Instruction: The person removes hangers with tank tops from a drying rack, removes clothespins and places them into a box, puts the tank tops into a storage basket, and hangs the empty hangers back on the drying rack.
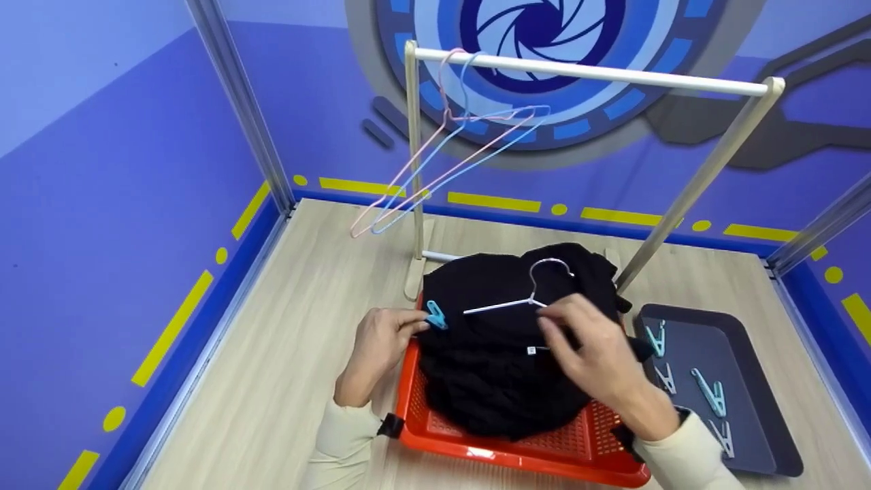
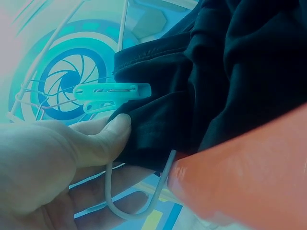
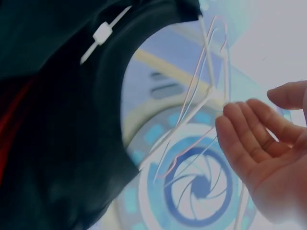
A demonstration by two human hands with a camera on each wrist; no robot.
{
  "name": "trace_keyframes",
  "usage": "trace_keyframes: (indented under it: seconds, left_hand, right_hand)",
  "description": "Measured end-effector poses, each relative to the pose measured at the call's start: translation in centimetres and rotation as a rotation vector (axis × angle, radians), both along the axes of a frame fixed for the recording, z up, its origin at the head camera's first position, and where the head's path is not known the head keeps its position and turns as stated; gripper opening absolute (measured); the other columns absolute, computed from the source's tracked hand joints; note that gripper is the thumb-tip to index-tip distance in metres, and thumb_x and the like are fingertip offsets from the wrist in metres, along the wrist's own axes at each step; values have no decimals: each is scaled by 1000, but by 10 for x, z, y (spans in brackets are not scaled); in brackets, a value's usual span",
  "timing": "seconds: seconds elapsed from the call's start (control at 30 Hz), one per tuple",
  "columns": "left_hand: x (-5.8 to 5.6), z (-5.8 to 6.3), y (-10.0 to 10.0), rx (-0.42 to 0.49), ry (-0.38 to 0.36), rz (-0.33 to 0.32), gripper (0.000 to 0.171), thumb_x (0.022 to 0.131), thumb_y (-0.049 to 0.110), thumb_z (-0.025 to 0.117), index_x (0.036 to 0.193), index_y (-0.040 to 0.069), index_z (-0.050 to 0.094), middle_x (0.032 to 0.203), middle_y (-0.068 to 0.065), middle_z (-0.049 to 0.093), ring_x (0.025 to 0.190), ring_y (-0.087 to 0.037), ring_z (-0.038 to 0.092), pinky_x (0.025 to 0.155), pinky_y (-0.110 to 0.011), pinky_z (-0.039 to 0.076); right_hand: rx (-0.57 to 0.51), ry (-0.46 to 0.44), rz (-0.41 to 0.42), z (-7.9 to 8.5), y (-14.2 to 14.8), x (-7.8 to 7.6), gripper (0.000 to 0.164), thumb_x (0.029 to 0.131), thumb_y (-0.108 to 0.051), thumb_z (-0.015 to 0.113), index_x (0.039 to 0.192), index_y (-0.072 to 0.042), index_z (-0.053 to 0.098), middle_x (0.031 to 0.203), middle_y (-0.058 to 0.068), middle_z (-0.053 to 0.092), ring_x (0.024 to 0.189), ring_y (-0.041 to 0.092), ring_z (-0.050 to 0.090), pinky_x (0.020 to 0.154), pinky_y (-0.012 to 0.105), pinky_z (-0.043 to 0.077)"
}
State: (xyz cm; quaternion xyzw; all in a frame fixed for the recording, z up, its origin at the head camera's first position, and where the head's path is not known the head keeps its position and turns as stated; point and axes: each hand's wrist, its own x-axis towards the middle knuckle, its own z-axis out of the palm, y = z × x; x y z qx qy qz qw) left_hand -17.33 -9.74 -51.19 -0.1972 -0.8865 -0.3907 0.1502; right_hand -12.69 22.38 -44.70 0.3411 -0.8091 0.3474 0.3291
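A black garment (image 1: 503,395) lies spread over the red basket, with a white wire hanger (image 1: 500,306) inside it. The hanger's hook sticks up through the neck opening. My left hand (image 1: 382,340) pinches a corner of the garment between thumb and fingers; in the left wrist view, the hanger's bent end (image 2: 109,191) protrudes below the cloth there. A light blue clothespin (image 1: 436,315) is clipped on the garment just beside these fingers. Over the garment's right side hovers my right hand (image 1: 595,347), its fingers loosely bent and holding nothing in the right wrist view.
The red basket (image 1: 517,461) stands in front of a rack whose white rail (image 1: 612,73) carries a pink hanger (image 1: 442,82) and a blue hanger (image 1: 465,88) at its left end. To the right, a dark tray (image 1: 755,381) holds several clothespins (image 1: 711,395).
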Motion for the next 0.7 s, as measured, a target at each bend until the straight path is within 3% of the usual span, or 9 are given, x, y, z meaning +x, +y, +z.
trace_keyframes:
  seconds: [0.13, 0.33, 0.5, 0.7]
  left_hand:
    - [0, -1, -1, -1, 5, -8, 12, 92, 10, 83, 102, 16, 88, 95, 2, 81, 87, -17, 78, 77, -40, 62]
    - [1, -1, -1, 2, -8, -16, 13, 93, 10, 81, 104, 15, 87, 96, 3, 81, 86, -16, 78, 77, -39, 62]
    - [0, -1, -2, -6, 5, -19, 12, 93, 13, 81, 104, 15, 87, 98, 1, 81, 89, -18, 78, 79, -40, 62]
    - [-1, -1, -2, -21, 26, -29, 11, 93, 17, 81, 102, 15, 88, 98, 0, 81, 88, -19, 78, 78, -40, 61]
  right_hand:
    - [58, -13, 66, 2, -21, -2, 17, 95, -3, 72, 111, -2, 74, 104, 3, 70, 88, 17, 68, 82, 25, 56]
    - [130, -16, 107, 2, -52, -7, 21, 99, -10, 72, 118, -1, 71, 117, 7, 71, 106, 22, 71, 95, 32, 57]
    - [214, 22, 106, -1, -75, -18, 31, 96, -10, 79, 123, 1, 69, 124, 13, 70, 114, 25, 69, 98, 37, 57]
    - [304, -54, 89, -7, -96, -26, 40, 95, -17, 83, 127, 0, 67, 128, 12, 67, 114, 26, 66, 98, 39, 56]
